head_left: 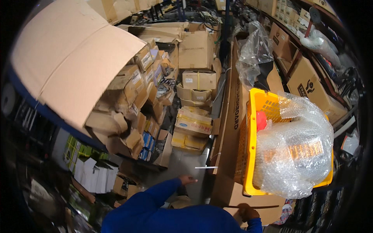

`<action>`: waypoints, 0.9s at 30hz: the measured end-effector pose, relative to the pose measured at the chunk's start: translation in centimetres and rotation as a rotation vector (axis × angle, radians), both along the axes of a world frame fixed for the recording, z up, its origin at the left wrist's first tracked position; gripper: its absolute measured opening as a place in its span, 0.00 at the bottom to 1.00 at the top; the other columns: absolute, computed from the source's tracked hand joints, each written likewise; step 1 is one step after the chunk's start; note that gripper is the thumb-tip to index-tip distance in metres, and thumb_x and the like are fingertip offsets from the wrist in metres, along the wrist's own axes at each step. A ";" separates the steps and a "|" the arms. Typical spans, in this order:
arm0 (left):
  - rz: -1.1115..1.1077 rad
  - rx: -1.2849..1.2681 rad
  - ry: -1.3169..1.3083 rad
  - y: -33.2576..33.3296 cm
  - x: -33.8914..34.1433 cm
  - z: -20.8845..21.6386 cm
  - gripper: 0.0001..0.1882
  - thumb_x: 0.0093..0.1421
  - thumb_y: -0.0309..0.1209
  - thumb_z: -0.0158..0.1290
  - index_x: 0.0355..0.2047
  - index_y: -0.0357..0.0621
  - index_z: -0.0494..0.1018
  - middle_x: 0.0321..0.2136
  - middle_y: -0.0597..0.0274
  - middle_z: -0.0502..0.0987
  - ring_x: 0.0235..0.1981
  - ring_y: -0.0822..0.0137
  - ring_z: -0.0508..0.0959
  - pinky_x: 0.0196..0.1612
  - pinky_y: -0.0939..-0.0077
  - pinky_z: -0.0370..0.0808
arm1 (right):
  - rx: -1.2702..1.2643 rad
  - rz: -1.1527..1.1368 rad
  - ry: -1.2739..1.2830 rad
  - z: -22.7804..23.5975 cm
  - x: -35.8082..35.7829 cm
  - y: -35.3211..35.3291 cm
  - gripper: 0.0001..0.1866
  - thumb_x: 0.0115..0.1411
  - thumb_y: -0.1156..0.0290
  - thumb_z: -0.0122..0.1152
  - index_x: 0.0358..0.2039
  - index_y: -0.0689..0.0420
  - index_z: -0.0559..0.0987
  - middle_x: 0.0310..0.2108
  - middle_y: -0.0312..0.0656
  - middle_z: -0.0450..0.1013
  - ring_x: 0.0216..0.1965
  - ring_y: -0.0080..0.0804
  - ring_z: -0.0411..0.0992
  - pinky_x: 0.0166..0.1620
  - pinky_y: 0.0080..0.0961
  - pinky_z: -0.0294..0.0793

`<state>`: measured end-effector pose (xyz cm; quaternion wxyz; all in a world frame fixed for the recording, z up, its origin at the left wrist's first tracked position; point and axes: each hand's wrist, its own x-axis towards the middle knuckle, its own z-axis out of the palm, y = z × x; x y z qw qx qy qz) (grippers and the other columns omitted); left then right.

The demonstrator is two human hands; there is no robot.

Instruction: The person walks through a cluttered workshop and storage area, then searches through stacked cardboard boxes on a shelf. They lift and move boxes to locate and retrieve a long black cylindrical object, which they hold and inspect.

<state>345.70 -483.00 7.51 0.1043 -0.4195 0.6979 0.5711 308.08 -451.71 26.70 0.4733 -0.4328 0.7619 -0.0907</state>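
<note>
The person in the blue sleeves stands in a narrow aisle crammed with stock, and the right hand (pixel 248 213) grips the lower edge of a tall flat cardboard carton (pixel 233 116) standing on its side, fingers curled over the cardboard. The left hand (pixel 187 179) hangs free lower down, near the grey floor (pixel 182 163); its fingers look loosely bent and hold nothing, though it is small and I cannot be sure. To steady that carton well, I would say the grip wants to stay low and firm, with the free hand brought to the near face, since the load beside it sits high. That load is a yellow plastic crate (pixel 251 116) resting against the carton's right; it is filled with a big bundle of bubble wrap (pixel 297 151) bulging over the rim, something orange showing dimly through it, and a red rounded item (pixel 261 120) tucked at the inner wall. Behind it lies a crumpled clear plastic bag (pixel 254 54). To the left, small brown boxes (pixel 132 89) spill from a shelf.
</note>
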 end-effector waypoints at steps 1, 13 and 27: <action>0.069 -0.005 0.033 -1.1 0.3 1.1 0.38 0.58 0.66 0.56 0.45 0.39 0.81 0.42 0.48 0.82 0.48 0.54 0.80 0.53 0.63 0.74 | 0.096 0.081 0.052 0.6 1.6 -1.1 0.22 0.58 0.49 0.66 0.46 0.51 0.83 0.42 0.51 0.81 0.45 0.50 0.80 0.45 0.42 0.81; 0.103 -0.063 0.133 -5.8 10.4 17.5 0.25 0.66 0.50 0.57 0.49 0.41 0.79 0.45 0.56 0.81 0.48 0.63 0.80 0.52 0.68 0.75 | -0.288 0.332 -0.127 4.0 20.2 -25.5 0.27 0.61 0.48 0.66 0.47 0.60 0.82 0.41 0.54 0.81 0.44 0.53 0.79 0.49 0.40 0.77; -0.179 -0.225 1.071 -12.3 9.5 48.0 0.52 0.61 0.70 0.46 0.65 0.33 0.64 0.58 0.29 0.70 0.58 0.38 0.74 0.58 0.47 0.72 | -1.318 0.208 -0.385 17.4 25.2 -58.9 0.28 0.57 0.60 0.69 0.54 0.61 0.75 0.42 0.53 0.76 0.44 0.52 0.76 0.48 0.40 0.75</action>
